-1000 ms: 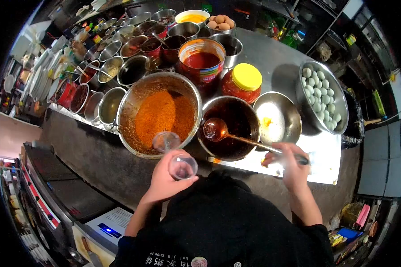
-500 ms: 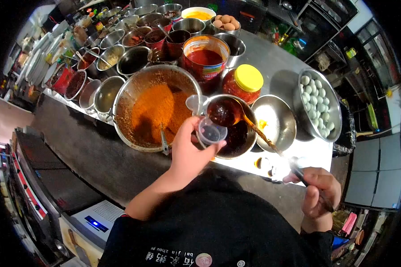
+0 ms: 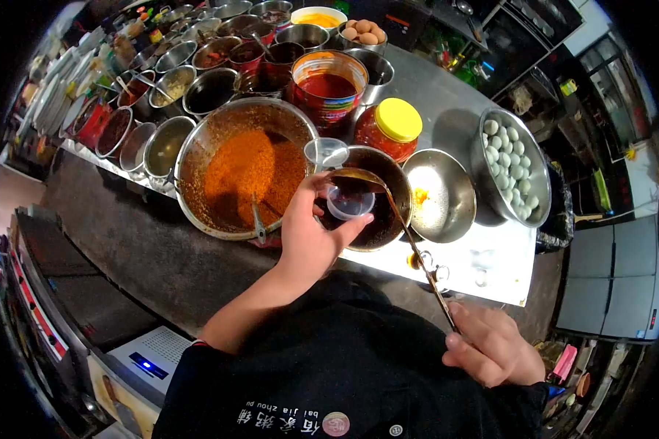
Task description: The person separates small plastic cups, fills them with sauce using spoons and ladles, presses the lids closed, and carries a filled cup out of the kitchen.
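Observation:
My left hand [image 3: 305, 223] pinches a small clear plastic cup [image 3: 350, 203] over a metal pot of dark sauce [image 3: 382, 233]. Just beyond its fingers is a second clear plastic piece, a cup or lid [image 3: 326, 152]; whether the fingers hold it I cannot tell. My right hand [image 3: 495, 344] grips the long handle of a ladle [image 3: 420, 262]. The ladle's bowl is tipped at the cup's far rim, its contents mostly hidden. Left of the pot stands a large metal bowl [image 3: 190, 212] of orange-red chili mix with a spoon [image 3: 258, 222] in it.
Right of the pot are a shallow metal bowl [image 3: 458, 205] and a basin [image 3: 543, 192] of pale eggs. Behind stand a yellow-lidded jar [image 3: 397, 121], a large tin [image 3: 328, 99] of red sauce and brown eggs [image 3: 364, 31]. Several condiment pots crowd the back left.
The ladle has come up from the sauce pot to the cup's rim and tipped. My right hand has moved left and lower with its handle. The left hand still holds the cup.

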`<action>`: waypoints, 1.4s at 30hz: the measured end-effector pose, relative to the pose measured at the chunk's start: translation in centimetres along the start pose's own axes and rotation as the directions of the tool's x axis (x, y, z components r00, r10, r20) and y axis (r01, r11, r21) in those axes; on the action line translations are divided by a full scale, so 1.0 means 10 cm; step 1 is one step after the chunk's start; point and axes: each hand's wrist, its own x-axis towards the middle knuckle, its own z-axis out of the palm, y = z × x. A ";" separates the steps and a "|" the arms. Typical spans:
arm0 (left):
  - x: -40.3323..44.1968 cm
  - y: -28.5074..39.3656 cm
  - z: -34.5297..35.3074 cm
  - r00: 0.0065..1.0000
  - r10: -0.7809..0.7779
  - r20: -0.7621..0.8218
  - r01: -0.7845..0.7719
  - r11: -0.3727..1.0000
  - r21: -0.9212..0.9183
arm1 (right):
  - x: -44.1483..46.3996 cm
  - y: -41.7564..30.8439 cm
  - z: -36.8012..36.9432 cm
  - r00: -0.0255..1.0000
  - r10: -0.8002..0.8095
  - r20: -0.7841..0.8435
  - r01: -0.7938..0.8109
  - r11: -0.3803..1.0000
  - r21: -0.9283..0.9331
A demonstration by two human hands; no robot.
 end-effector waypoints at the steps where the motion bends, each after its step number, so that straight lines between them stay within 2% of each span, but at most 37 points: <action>1: 0.00 -0.01 0.00 1.000 0.002 -0.003 -0.002 1.000 -0.001 | -0.05 -0.02 0.03 1.000 0.002 0.002 -0.002 1.000 -0.018; 3: 0.00 -0.01 0.01 1.000 -0.003 0.002 0.003 0.997 -0.082 | -0.07 -0.01 0.06 0.999 -0.032 0.008 0.032 0.999 -0.032; 7: 0.01 0.01 -0.02 0.998 0.025 0.054 -0.023 0.999 -0.039 | -0.09 -0.03 0.08 0.996 -0.085 0.022 0.086 0.995 -0.060; 16: -0.02 -0.02 0.05 0.999 0.045 -0.020 -0.046 0.993 -0.106 | -0.18 -0.01 0.10 0.995 -0.100 -0.016 0.100 0.995 -0.027; 20: -0.03 -0.02 0.04 0.997 0.079 0.011 -0.078 0.993 -0.088 | -0.21 -0.01 0.10 0.996 -0.079 -0.033 0.080 0.997 0.012; 22: -0.02 0.00 0.04 0.996 0.081 0.043 -0.076 0.992 -0.105 | -0.27 -0.02 0.11 0.997 0.025 -0.066 -0.020 0.996 0.082; 23: -0.02 0.01 0.05 0.997 0.067 0.026 -0.064 0.992 -0.105 | -0.31 -0.02 0.09 0.997 0.025 -0.067 -0.020 0.996 0.082; 25: -0.01 0.02 0.05 0.999 0.049 0.010 -0.048 0.994 -0.103 | -0.40 -0.04 0.05 0.910 0.410 -0.051 -0.352 0.834 0.424; 26: 0.00 0.02 0.04 0.998 0.061 0.004 -0.060 0.994 -0.093 | -0.43 -0.05 0.05 0.811 0.581 -0.071 -0.434 0.678 0.594; 27: 0.01 0.03 0.03 0.997 0.072 0.000 -0.072 0.994 -0.083 | -0.45 -0.05 0.05 0.684 0.724 -0.088 -0.439 0.505 0.743; 28: 0.02 0.03 0.02 0.998 0.066 0.004 -0.066 0.995 -0.080 | -0.37 0.01 0.18 0.510 0.826 -0.240 -0.162 0.366 0.916; 30: 0.02 0.04 -0.02 0.997 0.060 -0.047 -0.066 0.986 -0.155 | -0.42 0.19 0.31 0.312 0.898 -0.309 -0.272 0.396 0.877; 31: 0.01 0.11 -0.09 0.999 0.033 0.025 -0.028 0.985 -0.173 | -0.47 0.28 0.43 0.290 0.890 -0.351 -0.362 0.441 0.821; 32: 0.02 0.12 -0.11 0.999 0.023 -0.028 -0.028 0.976 -0.217 | -0.55 0.35 0.50 0.355 0.887 -0.296 -0.518 0.450 0.727; 34: 0.01 0.12 -0.18 0.997 0.003 -0.075 -0.020 0.971 -0.237 | -0.60 0.47 0.72 0.494 0.856 -0.154 -0.629 0.474 0.617; 36: 0.00 0.16 -0.27 0.997 -0.019 -0.081 0.000 0.975 -0.224 | -0.43 0.50 0.78 0.724 0.683 -0.101 -0.624 0.710 0.325; 38: -0.02 0.18 -0.34 0.995 0.001 -0.097 -0.020 0.981 -0.191 | -0.41 0.54 0.85 0.733 0.675 -0.090 -0.595 0.699 0.396; 40: -0.05 0.18 -0.37 0.996 -0.003 -0.094 -0.015 0.983 -0.183 | -0.35 0.56 0.77 0.807 0.582 0.105 -0.586 0.763 0.273; 42: -0.08 0.15 -0.39 0.996 -0.004 -0.093 -0.013 0.984 -0.176 | -0.32 0.58 0.74 0.820 0.556 0.141 -0.573 0.785 0.235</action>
